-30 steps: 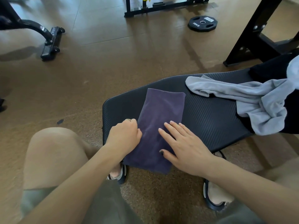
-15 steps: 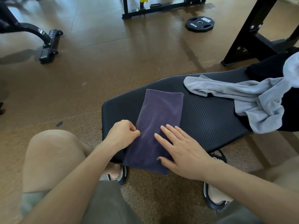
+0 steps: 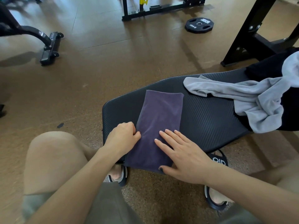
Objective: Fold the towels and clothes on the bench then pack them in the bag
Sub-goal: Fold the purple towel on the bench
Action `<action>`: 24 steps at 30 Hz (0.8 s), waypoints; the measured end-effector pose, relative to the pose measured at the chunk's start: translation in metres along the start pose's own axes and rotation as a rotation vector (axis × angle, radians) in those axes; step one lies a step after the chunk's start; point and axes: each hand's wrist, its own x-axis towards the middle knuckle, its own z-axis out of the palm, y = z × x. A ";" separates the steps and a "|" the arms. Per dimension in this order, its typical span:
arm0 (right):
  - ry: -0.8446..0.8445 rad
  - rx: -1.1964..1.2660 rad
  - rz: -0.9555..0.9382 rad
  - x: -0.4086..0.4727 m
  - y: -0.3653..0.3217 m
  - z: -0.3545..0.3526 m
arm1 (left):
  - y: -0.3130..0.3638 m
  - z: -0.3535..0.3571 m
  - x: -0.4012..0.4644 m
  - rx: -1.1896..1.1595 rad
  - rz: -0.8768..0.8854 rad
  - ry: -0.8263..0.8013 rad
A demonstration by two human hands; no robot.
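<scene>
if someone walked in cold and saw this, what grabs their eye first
First the purple towel, folded into a long strip across the near end of the black bench, its near end hanging over the edge. The left hand pinches its left edge while the right hand lies flat on it. Next, the rumpled grey cloth heaped at the bench's right end, and a black weight plate on the floor beyond.

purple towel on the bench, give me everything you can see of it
The purple towel is dark, soft and napped, folded into a long narrow strip. It lies flat across the black ribbed bench, far end on the pad, near end hanging over the front edge. A few shallow creases run along it. The left hand pinches its left edge; the right hand rests flat on its near right part. It lies apart from the grey towel.
</scene>
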 end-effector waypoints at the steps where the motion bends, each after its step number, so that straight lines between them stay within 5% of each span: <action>1: 0.001 0.002 -0.001 0.000 0.000 0.000 | 0.000 0.001 -0.001 0.014 0.011 0.016; 8: 0.016 0.012 -0.012 -0.003 0.001 -0.001 | -0.004 0.001 -0.003 -0.053 0.045 0.116; 13: 0.039 -0.003 -0.067 -0.006 0.000 0.001 | -0.010 -0.004 0.006 -0.286 -0.062 0.018; 24: 0.023 -0.128 -0.137 -0.005 -0.005 0.009 | -0.013 0.009 0.001 -0.044 0.082 0.097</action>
